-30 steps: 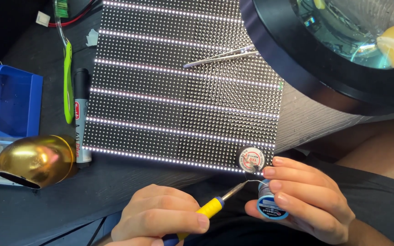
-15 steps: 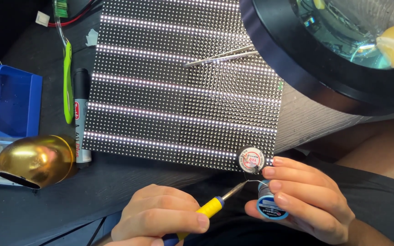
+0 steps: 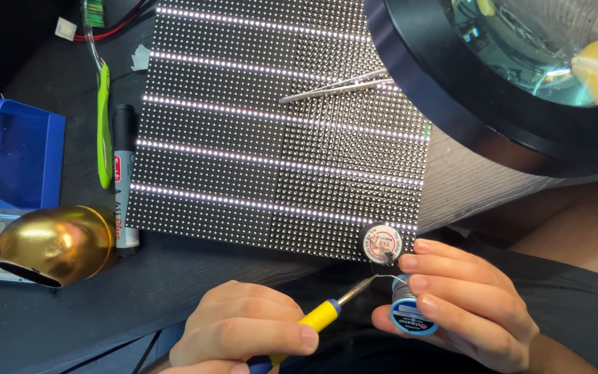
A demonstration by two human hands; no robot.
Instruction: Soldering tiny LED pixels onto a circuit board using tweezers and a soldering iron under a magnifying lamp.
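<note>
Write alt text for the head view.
The left hand holds a yellow-handled soldering iron, tip by a solder spool in the right hand, at the edge of an LED panel with tweezers on it.

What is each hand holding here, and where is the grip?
Left hand grips soldering iron by its yellow handle; right hand holds solder spool around its sides.

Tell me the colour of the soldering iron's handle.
Yellow with a blue grip, seen in the head view.
</note>
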